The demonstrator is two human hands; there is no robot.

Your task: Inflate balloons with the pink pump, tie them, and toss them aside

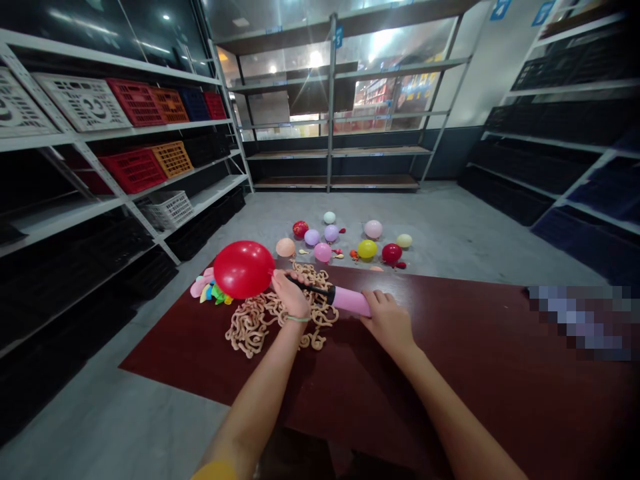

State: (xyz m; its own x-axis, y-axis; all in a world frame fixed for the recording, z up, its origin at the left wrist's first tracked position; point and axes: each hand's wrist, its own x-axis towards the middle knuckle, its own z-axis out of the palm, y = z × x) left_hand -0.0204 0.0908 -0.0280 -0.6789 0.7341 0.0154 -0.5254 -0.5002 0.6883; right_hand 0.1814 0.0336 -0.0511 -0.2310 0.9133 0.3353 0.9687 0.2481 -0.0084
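A large inflated red balloon (pixel 245 269) is at the left end of a pink hand pump (pixel 351 301) with a black shaft and nozzle end. My left hand (pixel 291 294) is closed round the balloon's neck, where it meets the pump's nozzle; the nozzle tip is hidden by the fingers. My right hand (pixel 389 321) grips the right end of the pink barrel. Below the pump lies a tangled heap of tan curly strands (pixel 249 327) on the table. Uninflated balloons (pixel 213 288) in several colours are piled behind the red balloon, at the table's left edge.
The dark red-brown table (pixel 450 373) spans the foreground. Several inflated balloons lie on the floor beyond it, including a yellow balloon (pixel 367 249). Shelves with crates, such as a red crate (pixel 133 170), stand left. A metal rack (pixel 331 107) stands ahead; dark shelving lines the right.
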